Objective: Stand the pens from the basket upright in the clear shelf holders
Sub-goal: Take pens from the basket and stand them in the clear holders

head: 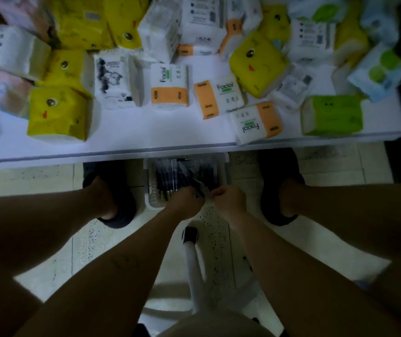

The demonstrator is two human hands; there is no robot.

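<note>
Your left hand (187,203), right hand (230,200): both grips curled on pens (200,192) above basket (151,203). Tug carelessly, loose pens scatter on floor (219,229).

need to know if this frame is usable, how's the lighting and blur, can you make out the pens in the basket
Head view: the shelf is bright, its tissue packs smeared toward the left and top edges; below it the same view is dim, the basket showing pens only as a dark mass; the left hand and right hand are underexposed, apparently pinching some.
</note>
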